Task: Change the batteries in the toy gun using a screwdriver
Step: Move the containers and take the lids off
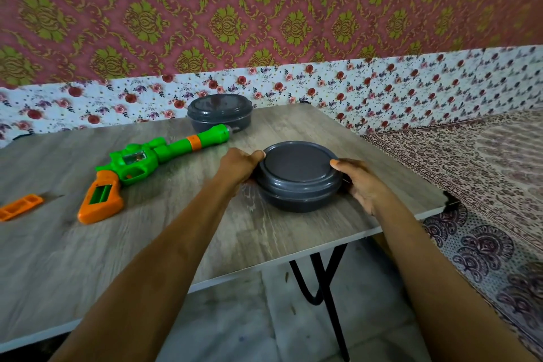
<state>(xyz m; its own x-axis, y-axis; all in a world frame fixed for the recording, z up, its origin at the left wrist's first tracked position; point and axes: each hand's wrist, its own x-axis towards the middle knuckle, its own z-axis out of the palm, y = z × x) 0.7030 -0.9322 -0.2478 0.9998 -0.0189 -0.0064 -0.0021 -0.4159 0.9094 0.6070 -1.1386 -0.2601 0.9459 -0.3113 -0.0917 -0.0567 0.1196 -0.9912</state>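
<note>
A green and orange toy gun (138, 164) lies on the wooden table (88, 258), its orange grip showing an open battery slot. Its orange battery cover (20, 206) lies apart at the far left, with a thin screwdriver shaft (53, 196) beside it. A round dark grey lidded container (298, 176) stands near the table's right edge. My left hand (239, 166) grips its left side and my right hand (357, 182) grips its right side, thumbs up on the lid's rim.
A second dark grey lidded container (219, 114) stands at the back of the table by the gun's muzzle. Patterned fabric covers the wall behind, and a patterned bedspread (484, 185) lies to the right. The table's black leg (326, 288) stands below its right edge.
</note>
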